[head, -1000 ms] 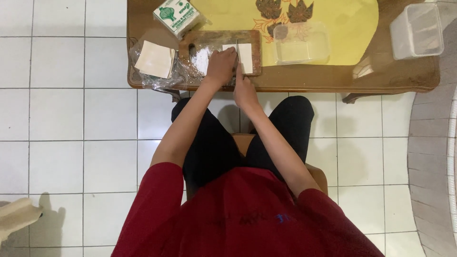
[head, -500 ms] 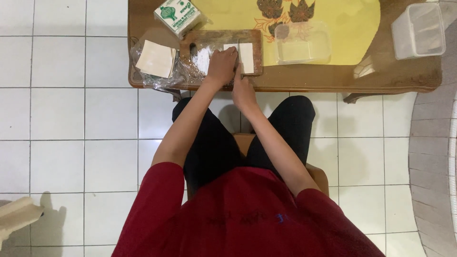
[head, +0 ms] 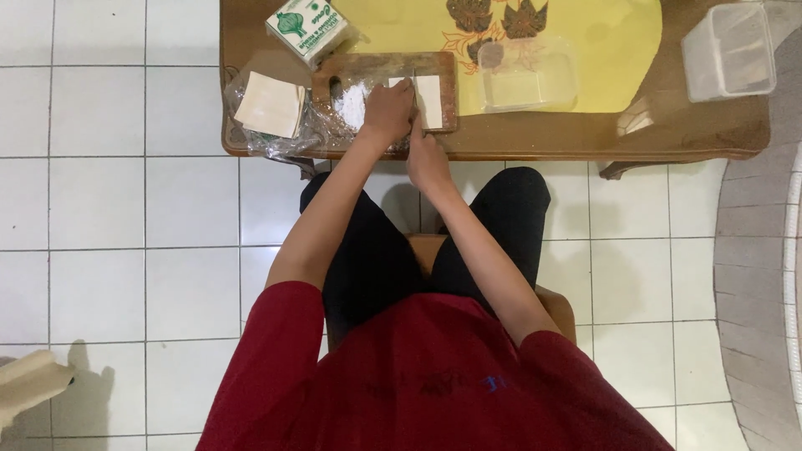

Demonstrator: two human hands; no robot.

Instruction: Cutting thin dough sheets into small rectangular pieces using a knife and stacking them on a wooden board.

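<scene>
Little has shifted: the left hand still presses flat on the white sheet on the wooden board; the right hand stays closed around a thin blade.

Left hand covers part of the white sheet on the board. The knife is too thin to make out. Right hand's grip is hidden.

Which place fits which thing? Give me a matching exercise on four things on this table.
Things:
1. green-and-white box
2. clear lidded tub
3. wooden cutting board
4. yellow mat

Places:
a. under the left hand
b. far right end of the table
c. far left corner, beyond the board
d. spread over the table's middle

Pairs: 1-c, 2-b, 3-a, 4-d
</scene>
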